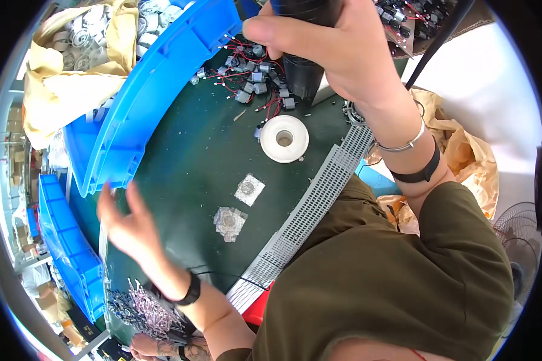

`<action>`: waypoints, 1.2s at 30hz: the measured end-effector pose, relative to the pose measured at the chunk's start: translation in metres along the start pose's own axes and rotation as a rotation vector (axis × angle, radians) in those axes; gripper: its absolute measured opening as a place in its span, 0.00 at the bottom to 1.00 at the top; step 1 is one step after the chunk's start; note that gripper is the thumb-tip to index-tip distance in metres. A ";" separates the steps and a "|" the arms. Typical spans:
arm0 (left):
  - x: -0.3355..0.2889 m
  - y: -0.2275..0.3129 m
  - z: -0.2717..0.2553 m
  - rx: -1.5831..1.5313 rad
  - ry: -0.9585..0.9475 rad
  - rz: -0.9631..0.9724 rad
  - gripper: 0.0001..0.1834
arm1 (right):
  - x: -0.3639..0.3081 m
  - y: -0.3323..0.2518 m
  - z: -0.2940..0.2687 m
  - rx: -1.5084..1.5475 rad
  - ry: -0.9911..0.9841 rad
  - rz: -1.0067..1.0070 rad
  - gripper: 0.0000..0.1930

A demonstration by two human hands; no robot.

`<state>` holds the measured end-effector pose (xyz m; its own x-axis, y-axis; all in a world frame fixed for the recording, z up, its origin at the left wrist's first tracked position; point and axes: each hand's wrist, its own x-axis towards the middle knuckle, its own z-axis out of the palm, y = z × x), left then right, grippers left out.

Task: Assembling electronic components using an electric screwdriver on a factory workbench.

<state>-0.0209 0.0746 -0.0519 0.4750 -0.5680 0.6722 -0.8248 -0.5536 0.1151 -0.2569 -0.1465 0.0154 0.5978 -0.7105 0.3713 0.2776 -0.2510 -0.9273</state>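
My right hand is wrapped round a thick black cylindrical tool that narrows towards its lower end; its exact kind does not show. Below it on the green table lies a white ring-shaped piece with a hole in its middle. Small grey motors with red and black wires are heaped just left of the tool. My left hand, slightly blurred, has its fingers spread and holds nothing. It is by the near corner of a large blue bin.
White plastic parts fill a yellowish bag in the blue bin. Two silvery taped patches are on the table. A perforated metal strip edges it. Wire bundles lie near another person's hand. Another blue bin stands left.
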 end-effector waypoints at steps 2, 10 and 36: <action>0.008 0.070 0.027 -0.455 -0.238 -0.032 0.17 | 0.007 0.010 0.010 0.010 0.060 -0.032 0.16; 0.019 0.110 0.126 -0.334 -0.614 0.192 0.17 | 0.016 0.001 0.012 -0.187 0.087 -0.071 0.20; 0.202 0.006 0.059 -0.343 0.136 0.242 0.09 | -0.033 0.073 0.030 -0.183 -0.210 -0.169 0.14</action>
<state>0.0880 -0.0788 0.0414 0.2295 -0.5583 0.7973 -0.9724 -0.1671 0.1629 -0.2342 -0.1218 -0.0635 0.7022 -0.5025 0.5044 0.2575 -0.4812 -0.8379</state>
